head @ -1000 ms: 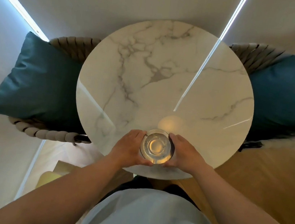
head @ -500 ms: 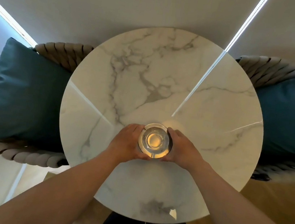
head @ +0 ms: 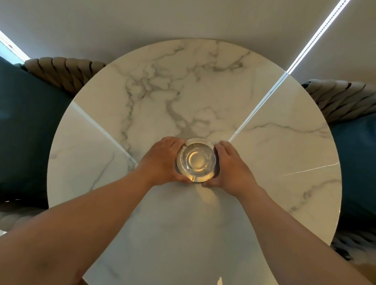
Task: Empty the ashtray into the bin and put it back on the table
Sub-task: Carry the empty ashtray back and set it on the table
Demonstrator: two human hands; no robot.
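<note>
A round clear glass ashtray [head: 196, 160] sits near the middle of a round marble table [head: 270, 202]. The person's left hand [head: 164, 160] and right hand [head: 232, 169] cup it from either side, each grip closed against its rim. The bowl between the hands looks empty, so this appears to be the last step, putting it back. Whether its base touches the table cannot be told. The next move likely calls for lowering gently, then opening both grips outward. Teal cushions [head: 12, 127] lie well apart on either side.
</note>
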